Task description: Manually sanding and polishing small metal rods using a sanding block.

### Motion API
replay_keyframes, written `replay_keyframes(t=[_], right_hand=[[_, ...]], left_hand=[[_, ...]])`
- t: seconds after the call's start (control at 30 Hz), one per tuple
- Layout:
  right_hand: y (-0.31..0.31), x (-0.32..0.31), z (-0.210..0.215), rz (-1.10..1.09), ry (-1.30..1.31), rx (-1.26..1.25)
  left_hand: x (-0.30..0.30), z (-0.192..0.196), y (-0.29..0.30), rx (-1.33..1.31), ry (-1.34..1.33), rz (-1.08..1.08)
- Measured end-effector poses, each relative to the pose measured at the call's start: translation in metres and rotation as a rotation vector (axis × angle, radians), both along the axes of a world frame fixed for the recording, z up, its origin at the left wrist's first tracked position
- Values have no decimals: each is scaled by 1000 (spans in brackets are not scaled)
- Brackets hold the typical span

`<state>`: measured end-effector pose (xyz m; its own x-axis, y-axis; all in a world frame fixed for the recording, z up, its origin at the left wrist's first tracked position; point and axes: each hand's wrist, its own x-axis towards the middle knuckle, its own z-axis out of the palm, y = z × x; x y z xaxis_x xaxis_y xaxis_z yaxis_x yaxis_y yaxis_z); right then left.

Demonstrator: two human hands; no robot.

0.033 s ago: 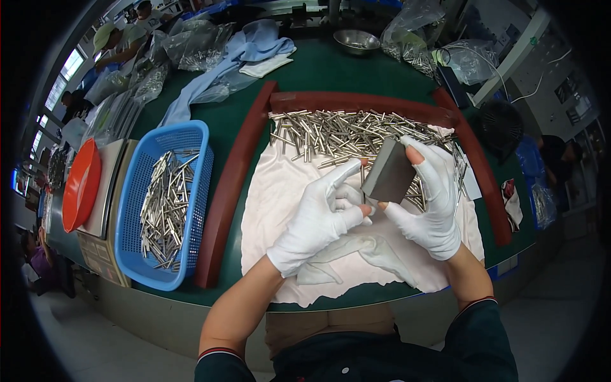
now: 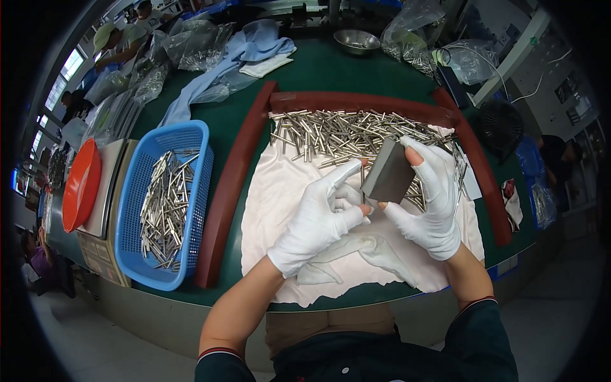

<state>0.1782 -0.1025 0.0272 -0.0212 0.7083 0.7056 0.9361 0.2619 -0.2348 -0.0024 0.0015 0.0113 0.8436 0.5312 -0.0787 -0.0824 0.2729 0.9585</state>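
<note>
My left hand, in a white glove with bare fingertips, pinches a slim metal pin upright between thumb and forefinger. Close beside it, my right hand, gloved the same way, grips a dark grey rectangular block by its edges, thumb below and fingers above. The block is tilted, its left edge right by the pin; whether they touch I cannot tell. Beyond both hands lies a heap of metal pins on a pale pink cloth. A crumpled white cloth lies under my wrists.
Dark red padded bars border the work area on three sides. To the left stands a blue plastic basket with many pins inside, then an orange dish. At the back are a metal bowl and a blue cloth. Other people sit far left.
</note>
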Motion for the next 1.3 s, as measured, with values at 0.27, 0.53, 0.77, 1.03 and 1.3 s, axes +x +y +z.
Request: replay_keyframes(t=[0.27, 0.53, 0.77, 1.03, 1.3], right_hand=[[-1, 0, 2, 41, 158, 39], [2, 3, -2, -16, -10, -2], [2, 1, -3, -27, 51, -3], [0, 0, 0, -19, -29, 0], [4, 10, -5, -133, 88, 101]], left_hand=[[-1, -4, 1, 62, 53, 44], [0, -1, -1, -41, -1, 48], [1, 2, -4, -43, -22, 46], [0, 5, -7, -9, -4, 86], [-4, 3, 10, 254, 75, 172]])
